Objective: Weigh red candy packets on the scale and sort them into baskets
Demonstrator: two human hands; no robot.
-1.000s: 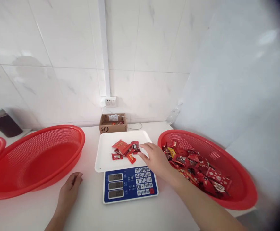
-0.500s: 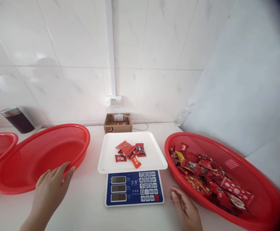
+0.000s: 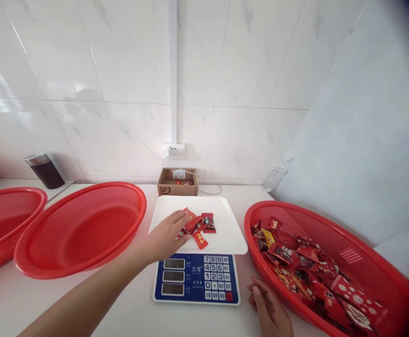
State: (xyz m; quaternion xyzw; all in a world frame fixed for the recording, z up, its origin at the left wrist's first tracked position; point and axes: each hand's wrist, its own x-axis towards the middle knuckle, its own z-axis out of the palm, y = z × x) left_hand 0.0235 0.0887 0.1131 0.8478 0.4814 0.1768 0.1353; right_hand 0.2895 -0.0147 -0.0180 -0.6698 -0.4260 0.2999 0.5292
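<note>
My left hand (image 3: 171,233) reaches over the white tray (image 3: 228,243) of a digital scale, its fingers stretched out at the left side of a small pile of red candy packets (image 3: 194,223). The hand hides part of the pile; whether it touches the packets I cannot tell. In front of the tray is the scale's blue keypad panel (image 3: 197,292), with three small displays. My right hand (image 3: 271,309) rests low beside the panel, near the right basket's rim, fingers loosely bent and apart, with nothing visible in them.
A red basket (image 3: 330,215) of wrapped candies stands on the right. To the left are a bare-bottomed red basket (image 3: 85,234) and another red basket (image 3: 11,196). At the wall are a small cardboard box (image 3: 178,189), a dark jar (image 3: 48,173) and a clear bottle (image 3: 276,177).
My left hand has moved right, from the rim of the left basket to the candy packets on the scale tray. My right hand has stayed beside the scale. The view has shifted slightly left.
</note>
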